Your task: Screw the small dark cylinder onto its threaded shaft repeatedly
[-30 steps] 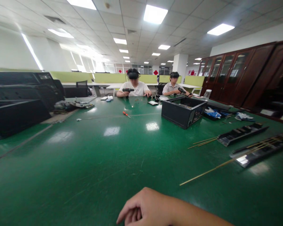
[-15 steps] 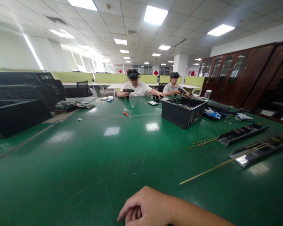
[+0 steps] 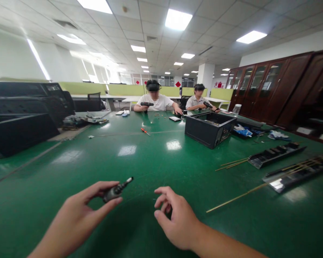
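My left hand [image 3: 83, 208] pinches a short dark grey cylindrical tool [image 3: 113, 192] between thumb and fingers, above the green table. The tool's stepped shaft points up and right, with a pale band and black tip; its exact kind is unclear. To the right, my right hand [image 3: 174, 218] hovers with fingers loosely curled and apart, holding nothing, a short gap from the tool. Farther ahead on the table lies an orange-handled screwdriver [image 3: 144, 131].
A black computer case [image 3: 201, 134] stands ahead right. Thin brass-coloured rods [image 3: 237, 197] lie along dark metal trays [image 3: 288, 181] at right. More black cases [image 3: 21, 129] stand left. Two people sit across the table, each with a power drill [image 3: 146, 104].
My left hand has come into view from below, holding the dark tool. My right hand has risen, and its fingers have opened. The person opposite has drawn an outstretched hand closer in.
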A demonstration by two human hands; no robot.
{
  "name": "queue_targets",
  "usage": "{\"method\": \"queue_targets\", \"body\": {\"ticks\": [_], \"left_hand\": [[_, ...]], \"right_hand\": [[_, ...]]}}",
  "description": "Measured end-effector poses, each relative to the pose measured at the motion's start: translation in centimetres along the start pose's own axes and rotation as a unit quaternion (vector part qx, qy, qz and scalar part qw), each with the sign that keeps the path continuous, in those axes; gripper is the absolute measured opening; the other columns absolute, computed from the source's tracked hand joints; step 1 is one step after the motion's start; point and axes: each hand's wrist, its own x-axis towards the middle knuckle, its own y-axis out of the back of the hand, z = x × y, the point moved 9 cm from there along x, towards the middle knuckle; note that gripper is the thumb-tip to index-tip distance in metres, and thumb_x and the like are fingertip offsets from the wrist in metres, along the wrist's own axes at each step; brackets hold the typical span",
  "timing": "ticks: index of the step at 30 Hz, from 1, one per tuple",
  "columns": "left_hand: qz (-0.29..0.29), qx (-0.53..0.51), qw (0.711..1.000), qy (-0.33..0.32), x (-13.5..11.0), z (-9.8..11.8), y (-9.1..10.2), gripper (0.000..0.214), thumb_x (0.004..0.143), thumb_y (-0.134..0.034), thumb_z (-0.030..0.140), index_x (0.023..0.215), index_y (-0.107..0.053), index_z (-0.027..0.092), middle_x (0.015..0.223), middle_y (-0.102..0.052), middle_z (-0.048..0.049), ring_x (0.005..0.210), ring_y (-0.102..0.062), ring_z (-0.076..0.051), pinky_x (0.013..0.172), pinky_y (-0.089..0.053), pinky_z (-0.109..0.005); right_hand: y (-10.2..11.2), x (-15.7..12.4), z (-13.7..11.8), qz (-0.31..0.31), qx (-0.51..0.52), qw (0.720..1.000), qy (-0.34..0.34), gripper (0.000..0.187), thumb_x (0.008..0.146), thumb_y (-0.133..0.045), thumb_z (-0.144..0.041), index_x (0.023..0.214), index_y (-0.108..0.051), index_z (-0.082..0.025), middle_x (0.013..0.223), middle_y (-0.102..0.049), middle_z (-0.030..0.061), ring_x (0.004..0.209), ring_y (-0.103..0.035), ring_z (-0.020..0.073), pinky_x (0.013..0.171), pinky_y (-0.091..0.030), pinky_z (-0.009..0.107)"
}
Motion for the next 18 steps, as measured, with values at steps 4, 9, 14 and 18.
{"method": "queue_targets", "body": {"ticks": [4, 9, 14, 18], "left_hand": [[-0.116, -0.043, 0.992, -0.010, -1.0, 2.2, -6.5, 0.036, 0.079, -0.074, 0.049, 0.107, -0.075, 0.027, 0.099, -0.077, -0.0007, 0.089, -0.072, -0.021, 0.082, -0.058, -0.027], [-0.162, -0.075, 0.984, 0.011, -3.5, 0.8, -9.8, 0.032, 0.082, -0.072, 0.043, 0.110, -0.074, 0.028, 0.106, -0.076, -0.0026, 0.096, -0.072, -0.023, 0.086, -0.059, -0.029], [-0.147, -0.142, 0.976, 0.076, -4.0, -1.2, -10.5, 0.040, 0.077, -0.075, 0.036, 0.116, -0.070, 0.027, 0.107, -0.076, -0.0029, 0.096, -0.073, -0.023, 0.090, -0.059, -0.031], [-0.134, -0.151, 0.977, 0.076, -3.9, -1.0, -10.8, 0.040, 0.074, -0.077, 0.032, 0.114, -0.070, 0.026, 0.105, -0.076, -0.0025, 0.095, -0.073, -0.022, 0.088, -0.059, -0.030]], "right_hand": [[0.0, -0.3, 0.7, 0.022, -0.029, 0.999, -0.013, 0.065, 0.076, -0.062, -0.010, 0.136, -0.042, -0.026, 0.107, -0.066, 0.0011, 0.076, -0.063, 0.0130, 0.075, -0.049, 0.028], [0.2, -0.6, 0.2, 0.023, -0.080, 0.996, 0.014, 0.067, 0.072, -0.062, -0.006, 0.133, -0.045, -0.026, 0.116, -0.063, 0.0032, 0.094, -0.063, 0.0179, 0.085, -0.049, 0.032], [0.1, -0.5, -0.5, -0.010, -0.109, 0.994, 0.029, 0.054, 0.071, -0.062, -0.007, 0.120, -0.054, -0.026, 0.115, -0.062, 0.0024, 0.102, -0.060, 0.0202, 0.090, -0.048, 0.033], [0.0, -0.4, -0.1, -0.016, -0.112, 0.993, 0.019, 0.049, 0.071, -0.062, -0.007, 0.116, -0.055, -0.025, 0.113, -0.061, 0.0025, 0.103, -0.059, 0.0209, 0.089, -0.047, 0.033]]}}
